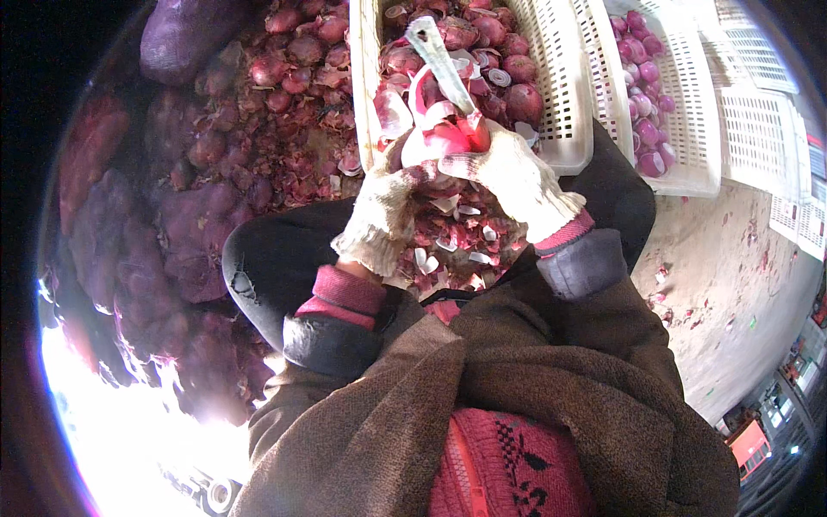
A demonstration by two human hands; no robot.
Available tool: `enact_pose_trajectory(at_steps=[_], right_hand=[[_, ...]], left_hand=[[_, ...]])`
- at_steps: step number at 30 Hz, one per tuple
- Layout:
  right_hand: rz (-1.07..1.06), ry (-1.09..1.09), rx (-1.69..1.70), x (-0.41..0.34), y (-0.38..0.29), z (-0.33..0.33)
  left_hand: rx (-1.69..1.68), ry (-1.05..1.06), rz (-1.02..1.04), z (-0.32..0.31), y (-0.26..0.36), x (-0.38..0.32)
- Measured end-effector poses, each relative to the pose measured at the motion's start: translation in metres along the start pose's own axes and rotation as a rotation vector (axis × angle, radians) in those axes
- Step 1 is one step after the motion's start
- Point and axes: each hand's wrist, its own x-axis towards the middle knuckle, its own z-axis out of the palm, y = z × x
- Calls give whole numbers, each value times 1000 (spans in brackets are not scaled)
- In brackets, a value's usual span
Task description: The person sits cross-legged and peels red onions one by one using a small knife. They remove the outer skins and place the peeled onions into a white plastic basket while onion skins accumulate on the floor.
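Observation:
My left hand (381, 207), in a whitish knit glove, is closed around a partly peeled red onion (426, 143). My gloved right hand (520, 178) grips a knife (440, 63), its blade slanting up and to the left and its handle mostly hidden. The right thumb also rests against the onion. Loosened skin curls up from the onion beside the blade. Just beyond both hands stands a white plastic crate (563, 90) holding unpeeled red onions (522, 100) and scraps of skin. Onion trimmings (446, 242) litter the ground between my legs.
To the right, a second white crate (691, 123) contains peeled red onions (648, 106). More white crates (753, 139) stand farther right. Unpeeled onions (303, 52) and dry skins spread across the ground at left, beside filled purple mesh sacks (194, 239).

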Motion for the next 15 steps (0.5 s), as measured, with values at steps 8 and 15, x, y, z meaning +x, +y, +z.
enact_pose_trajectory(at_steps=[8, 15], right_hand=[[-13, 101, -201, -13, -18, 14], [-214, 269, -208, -9, -1, 34]], left_hand=[[259, 228, -57, -4, -6, 7], [258, 358, 72, -3, -15, 12]])
